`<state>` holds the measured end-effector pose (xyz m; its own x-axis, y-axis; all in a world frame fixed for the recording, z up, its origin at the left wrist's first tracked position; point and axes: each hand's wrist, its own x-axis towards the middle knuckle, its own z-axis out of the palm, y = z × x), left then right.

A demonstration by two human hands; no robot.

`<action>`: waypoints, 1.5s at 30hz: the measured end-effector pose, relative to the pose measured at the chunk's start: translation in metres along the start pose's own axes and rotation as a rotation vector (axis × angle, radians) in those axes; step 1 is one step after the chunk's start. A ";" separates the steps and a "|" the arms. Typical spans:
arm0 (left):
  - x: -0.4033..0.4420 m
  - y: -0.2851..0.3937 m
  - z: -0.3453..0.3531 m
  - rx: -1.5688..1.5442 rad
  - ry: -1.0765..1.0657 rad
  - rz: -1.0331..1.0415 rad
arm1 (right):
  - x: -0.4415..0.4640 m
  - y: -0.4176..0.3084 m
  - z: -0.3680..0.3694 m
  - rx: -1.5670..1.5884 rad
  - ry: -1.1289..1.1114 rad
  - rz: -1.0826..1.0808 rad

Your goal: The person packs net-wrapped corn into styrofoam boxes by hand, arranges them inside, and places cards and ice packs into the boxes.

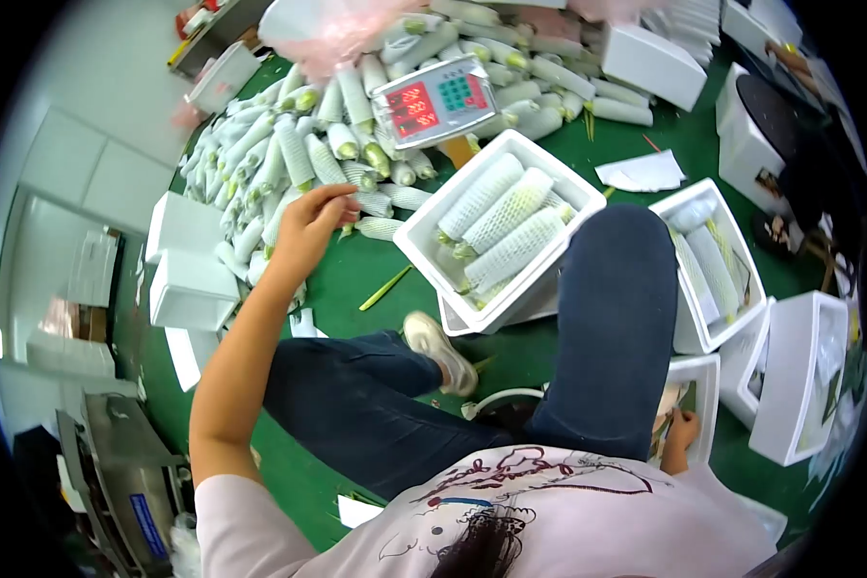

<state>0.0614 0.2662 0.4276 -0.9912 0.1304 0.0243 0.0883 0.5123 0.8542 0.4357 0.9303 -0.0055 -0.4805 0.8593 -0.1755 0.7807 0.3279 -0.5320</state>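
Observation:
My left hand (316, 229) hovers at the near edge of a pile of long, pale green vegetables in white foam-net sleeves (294, 149). Its fingers are stretched out and apart, with nothing in them. In front of me a white foam box (416, 234) holds several of these sleeved vegetables (512, 214) side by side. It rests on a scale, whose display (433, 101) shows red digits behind the box. Beside my thigh, my right hand (682, 430) is down at another foam box (708, 409), fingers curled; what they hold is too small to make out.
To the right stand more foam boxes, one with sleeved vegetables (708, 265) inside and one tipped (800, 385). White foam boxes (193, 289) stand left of the pile. A loose green leaf (385, 288) and a white sheet (641, 172) lie on the green floor.

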 end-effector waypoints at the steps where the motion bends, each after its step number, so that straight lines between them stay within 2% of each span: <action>1: 0.002 -0.001 0.008 -0.052 -0.020 0.019 | 0.002 -0.001 0.003 -0.065 0.049 0.008; 2: 0.005 -0.002 0.016 -0.105 -0.043 0.040 | 0.002 -0.006 0.002 -0.125 0.046 0.021; 4: 0.011 0.006 0.027 0.077 -0.098 0.048 | 0.002 -0.021 0.006 0.032 0.015 0.193; 6: 0.016 0.004 0.031 0.162 -0.134 0.031 | -0.001 -0.030 0.001 0.238 -0.065 0.250; 8: 0.020 -0.011 0.038 0.194 -0.176 -0.005 | 0.008 0.011 0.001 0.516 -0.126 0.270; 10: 0.019 -0.024 0.042 0.302 -0.231 -0.029 | -0.005 0.007 -0.016 0.748 -0.096 0.425; 11: 0.020 -0.026 0.043 0.386 -0.290 0.007 | -0.009 -0.003 -0.020 0.752 -0.058 0.450; 13: 0.030 -0.040 0.044 0.502 -0.386 0.165 | -0.028 -0.111 -0.041 0.701 0.025 0.297; 14: 0.036 -0.042 0.048 0.541 -0.407 0.175 | -0.044 -0.201 -0.052 0.865 0.025 0.178; 15: 0.042 -0.037 0.051 0.583 -0.433 0.186 | -0.012 -0.216 -0.049 0.702 -0.050 -0.019; 17: 0.056 -0.035 0.061 0.689 -0.528 0.193 | -0.021 -0.368 -0.045 0.747 0.018 -0.369; 18: 0.063 -0.031 0.067 0.750 -0.589 0.156 | -0.006 -0.412 -0.025 0.780 -0.021 -0.510; 20: 0.076 -0.019 0.077 0.878 -0.699 0.081 | -0.041 -0.531 0.006 0.620 0.018 -1.277; 21: 0.083 -0.016 0.080 0.926 -0.718 0.071 | -0.036 -0.565 0.043 0.515 0.069 -1.587; 22: 0.087 -0.016 0.084 0.920 -0.669 0.107 | -0.055 -0.602 0.051 0.422 -0.030 -1.776; 24: 0.098 -0.019 0.091 0.901 -0.567 0.189 | -0.054 -0.616 0.130 0.014 -0.315 -1.694; 26: 0.101 -0.008 0.097 0.926 -0.525 0.244 | -0.072 -0.629 0.147 -0.446 -0.495 -1.345; 28: 0.104 0.003 0.101 0.909 -0.607 0.199 | -0.072 -0.648 0.156 -0.639 -0.536 -1.269; 29: 0.105 0.005 0.104 0.883 -0.644 0.200 | -0.059 -0.645 0.174 -0.518 -0.584 -1.230; 31: 0.110 -0.007 0.112 0.845 -0.666 0.261 | -0.059 -0.656 0.175 -0.606 -0.732 -1.108; 32: 0.112 -0.006 0.117 0.843 -0.707 0.243 | -0.058 -0.647 0.178 -0.413 -0.737 -1.030; 33: 0.115 -0.019 0.121 0.815 -0.737 0.321 | -0.062 -0.633 0.178 -0.256 -0.647 -1.039; 34: 0.113 -0.018 0.125 0.823 -0.776 0.300 | -0.060 -0.610 0.179 -0.076 -0.571 -1.094; 35: 0.110 -0.012 0.127 0.783 -0.816 0.310 | -0.060 -0.588 0.155 0.330 -0.504 -1.247; 36: 0.108 -0.006 0.132 0.690 -0.852 0.274 | -0.059 -0.560 0.126 0.428 -0.228 -1.366; 38: 0.100 0.000 0.134 0.503 -0.927 0.233 | -0.068 -0.505 0.008 0.579 -0.349 -1.048; 39: 0.101 -0.007 0.133 0.326 -1.040 0.132 | -0.068 -0.457 -0.036 0.670 -0.360 -0.891; 40: 0.094 -0.006 0.135 0.081 -1.105 0.024 | -0.072 -0.404 -0.072 0.786 -0.273 -0.703; 41: 0.081 0.018 0.135 0.109 -1.122 -0.082 | -0.076 -0.346 -0.116 0.721 -0.054 -0.584; 43: 0.080 0.005 0.120 0.180 -1.104 -0.112 | -0.087 -0.232 -0.203 0.599 0.323 -0.266; 44: 0.078 -0.002 0.117 0.202 -1.067 -0.149 | -0.073 -0.161 -0.235 0.232 0.773 -0.456; 45: 0.086 -0.018 0.113 0.216 -1.032 -0.186 | -0.082 -0.106 -0.272 0.316 0.782 -0.262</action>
<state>-0.0138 0.3642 0.3549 -0.4369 0.6379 -0.6342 0.0610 0.7245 0.6866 0.5012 0.9321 0.2908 -0.1269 0.8321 0.5399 0.4809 0.5277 -0.7002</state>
